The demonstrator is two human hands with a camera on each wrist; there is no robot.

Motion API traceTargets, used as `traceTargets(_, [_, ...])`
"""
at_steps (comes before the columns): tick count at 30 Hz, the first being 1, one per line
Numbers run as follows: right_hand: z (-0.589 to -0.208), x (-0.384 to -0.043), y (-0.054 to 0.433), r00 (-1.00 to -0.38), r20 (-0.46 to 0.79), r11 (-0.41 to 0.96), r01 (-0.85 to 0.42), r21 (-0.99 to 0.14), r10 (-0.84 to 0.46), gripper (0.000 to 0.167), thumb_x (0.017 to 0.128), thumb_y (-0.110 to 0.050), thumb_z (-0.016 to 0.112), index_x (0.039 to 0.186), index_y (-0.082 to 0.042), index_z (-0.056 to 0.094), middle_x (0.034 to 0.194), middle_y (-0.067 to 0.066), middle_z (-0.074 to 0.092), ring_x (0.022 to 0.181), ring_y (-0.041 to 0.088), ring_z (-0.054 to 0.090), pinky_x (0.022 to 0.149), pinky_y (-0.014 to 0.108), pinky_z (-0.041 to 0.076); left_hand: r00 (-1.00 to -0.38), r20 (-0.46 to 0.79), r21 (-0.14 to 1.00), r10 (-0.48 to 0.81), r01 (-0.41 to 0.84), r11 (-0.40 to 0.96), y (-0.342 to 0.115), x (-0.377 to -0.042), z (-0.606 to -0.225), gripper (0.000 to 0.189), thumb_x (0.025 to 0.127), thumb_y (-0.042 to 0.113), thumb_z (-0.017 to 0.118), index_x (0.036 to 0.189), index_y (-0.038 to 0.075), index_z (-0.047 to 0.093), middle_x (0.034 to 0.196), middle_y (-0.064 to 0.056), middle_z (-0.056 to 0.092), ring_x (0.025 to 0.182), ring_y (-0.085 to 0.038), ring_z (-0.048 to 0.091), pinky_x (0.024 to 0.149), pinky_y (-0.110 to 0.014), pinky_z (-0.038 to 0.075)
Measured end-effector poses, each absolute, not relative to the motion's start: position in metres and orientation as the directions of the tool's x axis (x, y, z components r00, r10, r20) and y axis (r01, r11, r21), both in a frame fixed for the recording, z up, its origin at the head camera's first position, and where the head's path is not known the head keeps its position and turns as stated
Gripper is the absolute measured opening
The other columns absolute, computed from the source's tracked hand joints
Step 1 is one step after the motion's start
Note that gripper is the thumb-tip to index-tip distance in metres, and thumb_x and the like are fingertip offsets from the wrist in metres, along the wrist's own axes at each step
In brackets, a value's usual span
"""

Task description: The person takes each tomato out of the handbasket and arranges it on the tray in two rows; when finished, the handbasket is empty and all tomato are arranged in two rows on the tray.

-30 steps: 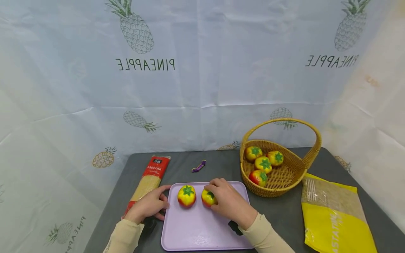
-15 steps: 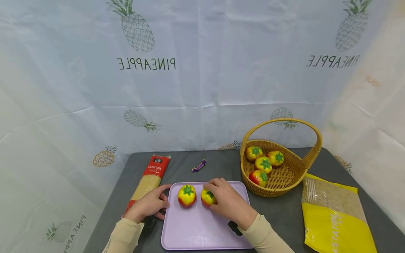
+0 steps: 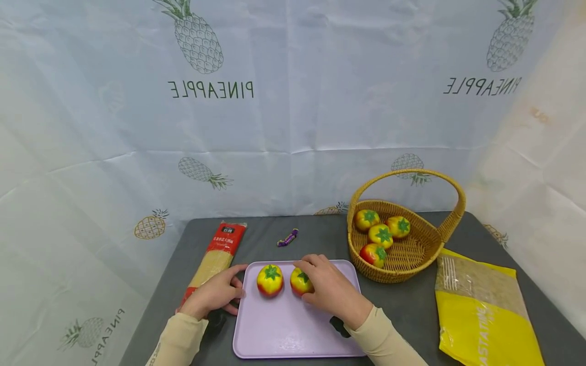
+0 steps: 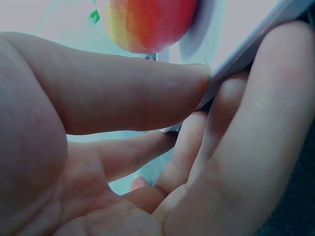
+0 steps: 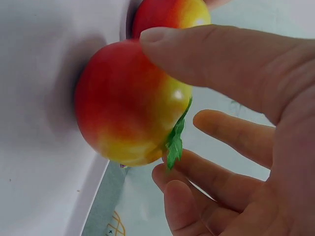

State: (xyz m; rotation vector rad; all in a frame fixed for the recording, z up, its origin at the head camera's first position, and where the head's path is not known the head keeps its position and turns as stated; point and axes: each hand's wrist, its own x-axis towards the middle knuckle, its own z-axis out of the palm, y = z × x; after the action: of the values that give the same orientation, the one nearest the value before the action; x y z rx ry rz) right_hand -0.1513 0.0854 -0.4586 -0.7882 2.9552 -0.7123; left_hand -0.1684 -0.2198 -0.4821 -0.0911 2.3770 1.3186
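Observation:
On the lilac tray (image 3: 293, 330) stand two glossy red-and-yellow fruits with green leafy tops. My right hand (image 3: 331, 292) holds the right fruit (image 3: 299, 282), thumb on its near side and fingers curled about its far side. The right wrist view shows the thumb (image 5: 197, 54) against that fruit's red skin (image 5: 118, 103), its base on the tray. The left fruit (image 3: 270, 280) sits a small gap away, untouched. My left hand (image 3: 217, 292) pinches the tray's left edge. In the left wrist view its thumb (image 4: 142, 93) lies on the rim, fingers tucked underneath.
A wicker basket (image 3: 421, 254) with several similar fruits stands at the right rear. A yellow pasta bag (image 3: 490, 315) lies farther right. Left of the tray is a red noodle packet (image 3: 224, 244), partly behind my left hand. Behind the tray lies a purple wrapped candy (image 3: 287, 238).
My right hand and the fruit in it have shifted very slightly left. The left hand keeps its place at the tray's edge.

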Motion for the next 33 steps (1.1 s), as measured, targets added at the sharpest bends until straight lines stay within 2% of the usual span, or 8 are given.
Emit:
traceTargets(12, [-0.45,-0.152,0.099,-0.877,0.16,0.77,-0.475,-0.426,-0.452,0.07,0.084,-0.03,0.094,0.146,-0.011,0.066,0.142,0.01,0.064,0.131,0.03,0.059,0.11,0.049,0.059,-0.91,-0.39,0.797,0.141,-0.257,0.546,-0.216,-0.167,-0.48,0.07,0.095,0.0,0.073,0.16,0.011,0.049,0.1,-0.014,0.057,0.079,-0.026,0.065,0.062,-0.042,0.068])
traceTargets(21, [-0.434,-0.159,0.14,-0.919,0.258,0.789,-0.39,-0.474,-0.299,0.064,0.087,-0.032,0.092,0.144,-0.014,0.068,0.143,0.007,0.065,0.132,0.029,0.063,0.11,0.049,0.06,-0.909,-0.394,0.791,0.138,-0.259,0.554,-0.219,-0.166,-0.48,0.07,0.095,0.002,0.072,0.16,0.01,0.048,0.101,-0.014,0.058,0.08,-0.026,0.066,0.064,-0.042,0.068])
traceTargets(27, [-0.429,-0.167,0.191,-0.945,0.268,0.827,-0.301,-0.474,-0.189,0.064,0.09,-0.031,0.089,0.145,-0.01,0.066,0.144,0.015,0.066,0.131,0.039,0.064,0.108,0.059,0.058,-0.907,-0.398,0.79,0.141,-0.26,0.556,-0.221,-0.165,-0.48,0.071,0.095,0.001,0.073,0.161,0.009,0.047,0.102,-0.015,0.057,0.08,-0.026,0.066,0.065,-0.043,0.068])
traceTargets(33, [-0.431,-0.167,0.235,-0.98,0.188,0.854,-0.158,-0.497,-0.072,0.064,0.094,-0.035,0.083,0.147,-0.004,0.064,0.15,0.027,0.062,0.139,0.051,0.057,0.115,0.07,0.049,-0.901,-0.412,0.769,0.133,-0.265,0.582,-0.218,-0.169,-0.48,0.07,0.095,0.002,0.073,0.16,0.01,0.048,0.102,-0.014,0.058,0.079,-0.026,0.067,0.065,-0.041,0.068])
